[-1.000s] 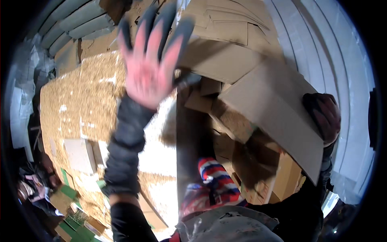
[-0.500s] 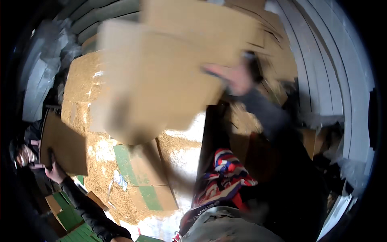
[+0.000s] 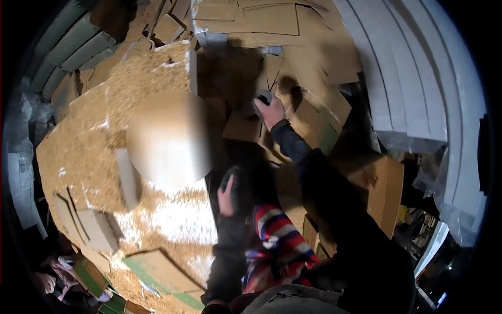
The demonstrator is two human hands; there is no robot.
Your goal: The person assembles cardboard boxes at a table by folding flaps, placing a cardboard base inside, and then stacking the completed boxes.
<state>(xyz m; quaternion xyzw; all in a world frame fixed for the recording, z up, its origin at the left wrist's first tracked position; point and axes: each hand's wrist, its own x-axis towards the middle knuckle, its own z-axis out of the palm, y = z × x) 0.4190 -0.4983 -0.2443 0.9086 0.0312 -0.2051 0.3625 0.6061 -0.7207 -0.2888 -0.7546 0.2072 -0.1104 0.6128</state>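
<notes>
My right hand [image 3: 271,112] reaches forward over a jumble of cardboard right of the worktable. Its fingers are curled, with something dark at the tips that I cannot make out. Below it an open cardboard box [image 3: 242,129] sits in shadow. My left hand [image 3: 225,198] is low beside the table's right edge, partly dark and smeared, so its grip does not show. Left of both hands, a blurred round tan-and-white thing [image 3: 168,140] covers part of the table [image 3: 99,133], whose surface is tan and speckled with white patches.
A folded cardboard piece [image 3: 94,230] and a green-striped flattened carton [image 3: 164,272] lie on the table. A tall open carton [image 3: 384,196] stands at right by white wrapped stacks [image 3: 387,78]. Cardboard sheets [image 3: 251,21] pile up ahead. Another person's hand [image 3: 47,282] is at lower left.
The view has swung. My left hand has let go of a cardboard piece at the left and come back to the middle. The large cardboard sheet has left the foreground; my right hand's fingers have curled.
</notes>
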